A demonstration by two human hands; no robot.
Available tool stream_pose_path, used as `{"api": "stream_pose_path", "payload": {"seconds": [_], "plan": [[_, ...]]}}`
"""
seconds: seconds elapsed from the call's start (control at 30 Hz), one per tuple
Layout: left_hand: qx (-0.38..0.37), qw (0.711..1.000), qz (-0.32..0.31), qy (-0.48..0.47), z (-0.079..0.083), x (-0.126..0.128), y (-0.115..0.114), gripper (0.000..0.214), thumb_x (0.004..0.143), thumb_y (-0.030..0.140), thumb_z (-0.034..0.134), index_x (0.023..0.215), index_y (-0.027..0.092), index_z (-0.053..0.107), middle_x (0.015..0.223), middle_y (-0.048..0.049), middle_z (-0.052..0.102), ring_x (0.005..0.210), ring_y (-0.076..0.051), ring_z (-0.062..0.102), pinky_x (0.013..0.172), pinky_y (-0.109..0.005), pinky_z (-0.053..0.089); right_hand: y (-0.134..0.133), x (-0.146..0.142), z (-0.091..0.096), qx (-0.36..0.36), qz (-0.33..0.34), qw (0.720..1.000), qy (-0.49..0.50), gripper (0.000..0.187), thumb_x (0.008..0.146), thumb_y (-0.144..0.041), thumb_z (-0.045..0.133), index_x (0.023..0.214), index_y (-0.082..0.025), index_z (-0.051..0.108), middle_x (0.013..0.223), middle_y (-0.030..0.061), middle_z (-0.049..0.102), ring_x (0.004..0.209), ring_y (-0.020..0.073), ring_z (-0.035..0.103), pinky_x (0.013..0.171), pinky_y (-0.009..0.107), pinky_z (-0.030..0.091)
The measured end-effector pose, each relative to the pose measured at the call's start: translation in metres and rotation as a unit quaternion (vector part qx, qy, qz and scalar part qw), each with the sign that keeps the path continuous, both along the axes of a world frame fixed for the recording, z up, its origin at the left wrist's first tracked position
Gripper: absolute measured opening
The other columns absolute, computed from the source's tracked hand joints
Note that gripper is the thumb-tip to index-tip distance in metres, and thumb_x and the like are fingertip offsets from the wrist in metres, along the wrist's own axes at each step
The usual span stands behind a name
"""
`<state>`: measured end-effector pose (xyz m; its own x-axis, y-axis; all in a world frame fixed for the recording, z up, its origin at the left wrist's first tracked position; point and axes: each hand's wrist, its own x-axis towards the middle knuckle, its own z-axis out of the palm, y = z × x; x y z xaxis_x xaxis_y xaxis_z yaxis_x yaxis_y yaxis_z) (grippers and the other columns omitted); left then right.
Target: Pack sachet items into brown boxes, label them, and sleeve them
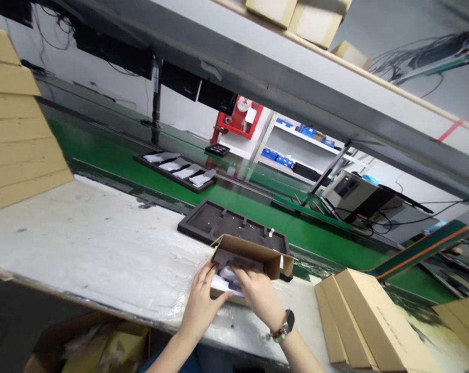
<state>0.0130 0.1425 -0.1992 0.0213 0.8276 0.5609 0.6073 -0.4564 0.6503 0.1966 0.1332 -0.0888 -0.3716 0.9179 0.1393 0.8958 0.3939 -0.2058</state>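
Observation:
An open cardboard box (253, 247) stands at the table's front, its flaps raised and a grey lining inside. My left hand (203, 298) grips the box's near left corner, fingers over the left side and thumb along the front wall. Reaching in from the right, my right hand (258, 294) has its fingers closed on a white-wrapped item (227, 272) in the box; part of the item is hidden under the fingers. A watch (289, 320) and a bracelet are on my right wrist. Right behind the box lies a black foam tray (222, 221) with several slots.
Another black tray (175, 171) holds several white-wrapped items on the green conveyor (250, 207). Closed cardboard boxes (368, 316) lie at the right; a tall stack of boxes (20, 124) rises at the left. A shelf (257, 57) hangs overhead.

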Motion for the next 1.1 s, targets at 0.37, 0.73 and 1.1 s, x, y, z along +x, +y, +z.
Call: {"api": "stream_pose_path", "payload": {"seconds": [0.37,0.73,1.1], "plan": [[0.005,0.999,0.026,0.028,-0.011,0.003,-0.024,0.066,0.091,0.038,0.066,0.149,0.022,0.039,0.148,-0.0144,0.049,0.138,-0.034,0.046,0.106,-0.051,0.051,0.051,0.007,-0.005,-0.115,-0.029,0.989,0.086,0.035,0.098,-0.022,0.046,0.112,-0.024,0.078,0.108,0.0071,0.078,0.096,0.0246,0.074,0.085,0.030,0.055],[0.022,0.999,0.007,0.029,0.005,0.006,-0.025,0.063,0.093,0.041,0.066,0.148,0.022,0.042,0.141,-0.0156,0.052,0.137,-0.035,0.045,0.110,-0.053,0.045,0.050,0.005,-0.010,-0.091,-0.048,0.992,0.067,0.026,0.095,-0.021,0.055,0.104,-0.026,0.080,0.104,0.0034,0.079,0.095,0.0218,0.073,0.088,0.027,0.053],[0.072,0.994,-0.053,0.067,0.003,-0.011,-0.021,0.054,0.099,0.024,0.054,0.150,0.036,0.043,0.141,-0.0096,0.054,0.126,-0.035,0.052,0.105,-0.053,0.044,-0.022,0.043,-0.020,0.193,-0.203,0.957,0.075,0.035,0.104,-0.029,0.037,0.120,-0.025,0.068,0.107,0.0098,0.074,0.100,0.0234,0.068,0.090,0.039,0.054]]}}
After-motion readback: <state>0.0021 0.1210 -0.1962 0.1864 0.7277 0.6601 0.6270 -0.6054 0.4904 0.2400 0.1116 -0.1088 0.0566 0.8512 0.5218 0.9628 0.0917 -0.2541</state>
